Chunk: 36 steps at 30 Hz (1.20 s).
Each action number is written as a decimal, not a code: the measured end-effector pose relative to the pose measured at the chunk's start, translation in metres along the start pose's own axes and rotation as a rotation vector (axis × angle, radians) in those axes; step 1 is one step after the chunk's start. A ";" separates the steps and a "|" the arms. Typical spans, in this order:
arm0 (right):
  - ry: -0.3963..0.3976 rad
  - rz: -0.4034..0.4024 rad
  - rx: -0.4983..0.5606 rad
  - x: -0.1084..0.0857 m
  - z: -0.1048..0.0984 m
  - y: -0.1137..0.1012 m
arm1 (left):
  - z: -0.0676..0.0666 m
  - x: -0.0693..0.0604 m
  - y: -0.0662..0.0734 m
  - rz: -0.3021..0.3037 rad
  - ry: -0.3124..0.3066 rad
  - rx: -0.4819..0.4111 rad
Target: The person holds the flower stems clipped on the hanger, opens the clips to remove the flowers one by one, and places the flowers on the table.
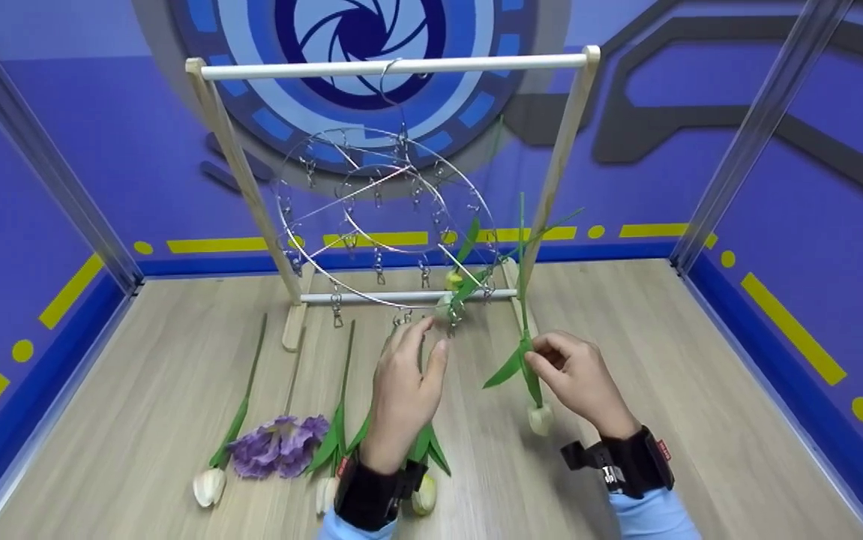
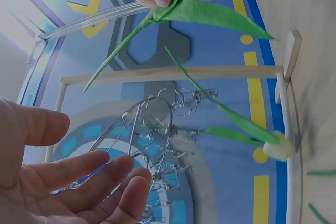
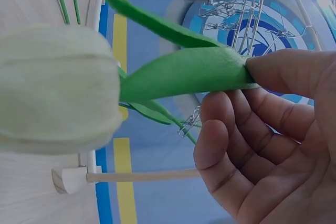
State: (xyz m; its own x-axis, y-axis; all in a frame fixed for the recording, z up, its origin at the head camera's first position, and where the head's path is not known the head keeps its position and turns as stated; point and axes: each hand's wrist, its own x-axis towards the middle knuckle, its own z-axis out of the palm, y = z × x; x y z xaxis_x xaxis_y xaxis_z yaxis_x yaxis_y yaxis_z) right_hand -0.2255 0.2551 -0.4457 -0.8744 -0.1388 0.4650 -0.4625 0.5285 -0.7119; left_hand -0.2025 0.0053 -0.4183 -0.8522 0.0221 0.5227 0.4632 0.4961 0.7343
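Observation:
My right hand (image 1: 577, 379) pinches an artificial white tulip (image 1: 540, 418) by its green leaves and stem. The bloom points down and the stem rises upright. In the right wrist view its pale bloom (image 3: 58, 90) is close to the camera, thumb and fingertips on the leaf base. My left hand (image 1: 405, 382) holds nothing; its fingers are spread and gently bent below the rim of a round metal clip hanger (image 1: 307, 259). On the hanger's right side hang a whitish tulip (image 1: 446, 304) and a flower with a yellow bloom (image 1: 453, 281), partly covered by clips and leaves.
The hanger hooks over the white bar of a wooden stand (image 1: 570, 127). On the table lie a white tulip (image 1: 209, 487), a purple flower (image 1: 277, 448), another white tulip (image 1: 326, 495) and a yellowish tulip (image 1: 424, 495), partly behind my left arm. Blue-purple panels enclose the table.

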 end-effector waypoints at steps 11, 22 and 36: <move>-0.001 0.088 0.021 -0.005 -0.006 0.001 | -0.003 -0.013 -0.010 0.110 0.010 0.124; -0.011 0.165 -0.012 -0.013 0.001 0.005 | -0.004 -0.020 -0.024 0.125 -0.013 0.189; -0.083 0.306 -0.023 -0.017 0.017 0.003 | -0.004 -0.020 -0.033 0.132 -0.023 0.270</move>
State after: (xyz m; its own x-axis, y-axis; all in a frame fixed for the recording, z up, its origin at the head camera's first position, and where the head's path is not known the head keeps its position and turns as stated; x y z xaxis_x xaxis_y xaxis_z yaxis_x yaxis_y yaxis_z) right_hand -0.2147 0.2453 -0.4646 -0.9819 -0.0374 0.1859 -0.1733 0.5745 -0.7999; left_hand -0.1997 -0.0148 -0.4518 -0.7957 0.1196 0.5938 0.4914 0.7007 0.5173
